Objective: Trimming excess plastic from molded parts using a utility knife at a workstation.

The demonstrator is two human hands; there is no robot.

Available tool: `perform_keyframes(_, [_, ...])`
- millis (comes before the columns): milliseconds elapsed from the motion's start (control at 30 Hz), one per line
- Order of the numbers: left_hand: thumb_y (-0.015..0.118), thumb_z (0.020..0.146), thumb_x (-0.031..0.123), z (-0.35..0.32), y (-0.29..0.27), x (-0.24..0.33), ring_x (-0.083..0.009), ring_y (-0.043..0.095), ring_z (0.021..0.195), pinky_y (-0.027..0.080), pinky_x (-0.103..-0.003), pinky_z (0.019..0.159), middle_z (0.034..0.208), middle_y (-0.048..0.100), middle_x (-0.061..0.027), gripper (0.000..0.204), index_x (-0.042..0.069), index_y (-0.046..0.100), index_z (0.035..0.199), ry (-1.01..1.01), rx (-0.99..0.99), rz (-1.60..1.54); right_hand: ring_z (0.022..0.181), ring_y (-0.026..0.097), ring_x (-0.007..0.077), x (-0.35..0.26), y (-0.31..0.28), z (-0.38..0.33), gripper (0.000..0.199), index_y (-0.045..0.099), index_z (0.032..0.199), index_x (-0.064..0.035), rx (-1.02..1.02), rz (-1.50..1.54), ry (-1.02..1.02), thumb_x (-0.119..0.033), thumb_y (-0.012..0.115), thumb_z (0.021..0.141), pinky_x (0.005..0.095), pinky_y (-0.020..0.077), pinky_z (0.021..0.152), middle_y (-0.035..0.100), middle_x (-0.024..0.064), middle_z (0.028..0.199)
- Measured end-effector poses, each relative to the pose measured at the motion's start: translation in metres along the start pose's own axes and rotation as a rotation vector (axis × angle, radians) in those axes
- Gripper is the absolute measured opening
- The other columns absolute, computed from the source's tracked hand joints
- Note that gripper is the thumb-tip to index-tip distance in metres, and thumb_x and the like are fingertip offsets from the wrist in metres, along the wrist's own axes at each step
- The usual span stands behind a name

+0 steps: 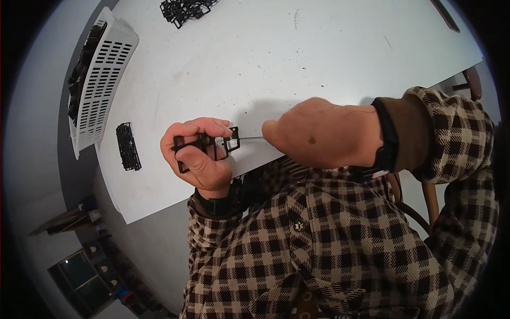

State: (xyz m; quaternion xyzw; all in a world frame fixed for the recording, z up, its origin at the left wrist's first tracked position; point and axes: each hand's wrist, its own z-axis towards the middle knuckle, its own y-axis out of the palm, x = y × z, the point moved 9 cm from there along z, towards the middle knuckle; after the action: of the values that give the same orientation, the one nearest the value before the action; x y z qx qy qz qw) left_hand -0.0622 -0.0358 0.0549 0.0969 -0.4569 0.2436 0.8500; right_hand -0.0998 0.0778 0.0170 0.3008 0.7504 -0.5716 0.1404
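Observation:
My left hand [197,162] is closed round a black plastic frame part [232,139], which has open rectangular sections. Its fingers and thumb pinch the part above the table's near edge, and one end sticks out to the right. My right hand [313,133] is a closed fist, back of the hand up. From it a thin metal shaft [253,138] points left and reaches the free end of the frame part. The fist hides the handle of this slim tool, so its exact kind does not show.
A neat stack of black plastic frames [128,147] lies left of my hands. Beyond it stands a white slotted basket [103,74] holding dark parts. A loose pile of black frames [186,10] is at the far side. Small black scraps dot the white table [212,69].

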Motion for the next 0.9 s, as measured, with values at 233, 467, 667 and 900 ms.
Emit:
perform_keyframes(233, [0.038, 0.085, 0.054, -0.003, 0.003, 0.003, -0.0214, 0.054, 0.058, 0.05, -0.04, 0.062, 0.069, 0.054, -0.014, 0.054, 0.002, 0.035, 0.097, 0.027, -0.008, -0.036, 0.06, 0.06, 0.0263, -0.006, 0.018, 0.003, 0.005, 0.052, 0.079, 0.001, -0.308, 0.038, -0.114, -0.004, 0.052, 0.078, 0.035, 0.0468, 0.052, 0.057, 0.0148, 0.063])
perform_keyframes(467, [0.038, 0.086, 0.052, -0.003, 0.0, 0.001, -0.023, 0.055, 0.057, 0.05, -0.042, 0.063, 0.068, 0.055, -0.0144, 0.049, 0.004, 0.037, 0.095, 0.049, -0.015, -0.106, 0.062, 0.06, 0.0295, 0.004, -0.007, -0.011, 0.009, 0.05, 0.083, 0.0034, 0.1, 0.037, -0.054, -0.005, 0.049, 0.08, 0.036, 0.0472, 0.052, 0.057, 0.0156, 0.064])
perform_keyframes(667, [0.034, 0.089, 0.049, -0.007, -0.009, 0.002, -0.0242, 0.056, 0.058, 0.05, -0.043, 0.063, 0.069, 0.056, -0.015, 0.044, 0.005, 0.036, 0.096, 0.084, -0.029, -0.127, 0.061, 0.059, 0.0321, 0.007, -0.004, -0.027, 0.008, 0.046, 0.085, 0.0048, 0.037, 0.073, -0.016, -0.002, 0.046, 0.081, 0.0374, 0.0469, 0.052, 0.056, 0.0167, 0.064])
perform_keyframes(900, [0.03, 0.09, 0.049, -0.006, -0.008, 0.001, -0.0242, 0.057, 0.058, 0.05, -0.043, 0.063, 0.071, 0.056, -0.0158, 0.043, 0.007, 0.034, 0.098, 0.088, -0.055, -0.124, 0.062, 0.06, 0.0321, 0.01, -0.005, -0.029, 0.005, 0.044, 0.082, 0.0048, -0.003, 0.08, -0.041, 0.001, 0.046, 0.08, 0.039, 0.0473, 0.053, 0.055, 0.0176, 0.063])
